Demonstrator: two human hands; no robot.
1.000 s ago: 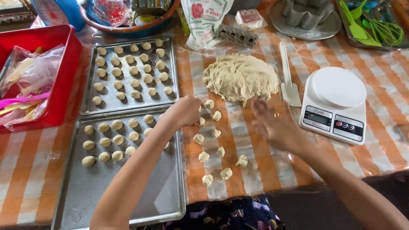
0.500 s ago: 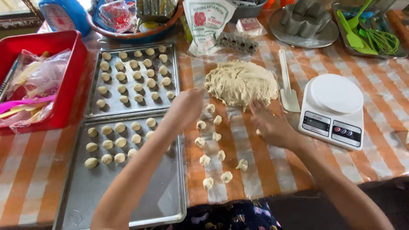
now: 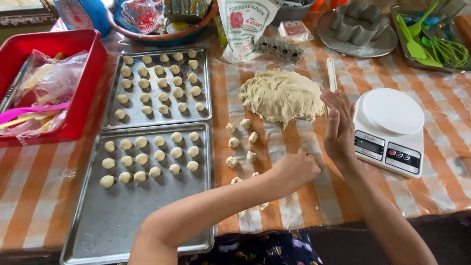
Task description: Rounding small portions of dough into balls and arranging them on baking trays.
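Observation:
My left hand [image 3: 296,169] reaches across from the lower left. Its fingers are curled shut on the cloth, over the right end of a scatter of small dough pieces [image 3: 234,143]; the piece under the fingers is hidden. My right hand [image 3: 338,128] stands on edge just right of it, open and empty, palm turned left, fingers pointing away. A large lump of dough [image 3: 281,94] lies beyond both hands. The near baking tray [image 3: 122,216] holds rolled dough balls [image 3: 142,158] in its far half; the far tray [image 3: 206,83] is nearly full of them.
A white kitchen scale [image 3: 392,128] sits right of my right hand, a white scraper [image 3: 332,73] beside the dough. A red basket [image 3: 81,83] with plastic bags is at far left. A flour bag [image 3: 244,24], metal moulds [image 3: 357,24] and green utensils [image 3: 417,44] line the back.
My left hand left the near tray and swung right to the loose dough pieces beside my right hand. My right hand turned up onto its edge, palm open.

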